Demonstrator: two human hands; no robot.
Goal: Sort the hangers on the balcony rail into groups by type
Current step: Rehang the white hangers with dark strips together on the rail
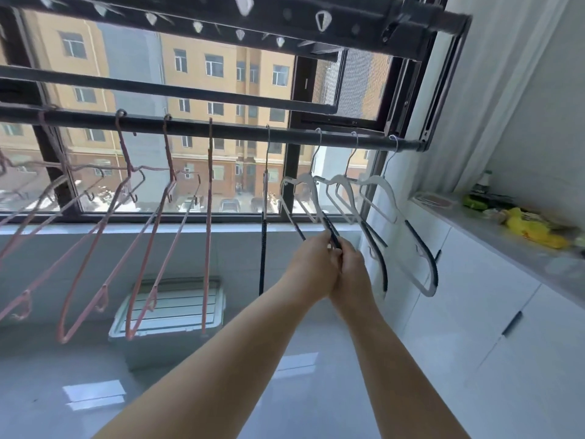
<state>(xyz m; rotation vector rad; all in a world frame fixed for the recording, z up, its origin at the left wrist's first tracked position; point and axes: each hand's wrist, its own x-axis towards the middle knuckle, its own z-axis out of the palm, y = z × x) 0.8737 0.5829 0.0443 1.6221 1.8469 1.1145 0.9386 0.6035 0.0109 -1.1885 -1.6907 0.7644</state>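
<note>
balcony window is filling the background behind a rail (221,128). pink hangers (95,248) are hanging left, white hangers (380,198) right, by the cabinet (474,296). left hand (311,264) and right hand (351,270) are both clenching one white hanger's dark bar (330,231). a bin (167,315) is sitting below.
</note>
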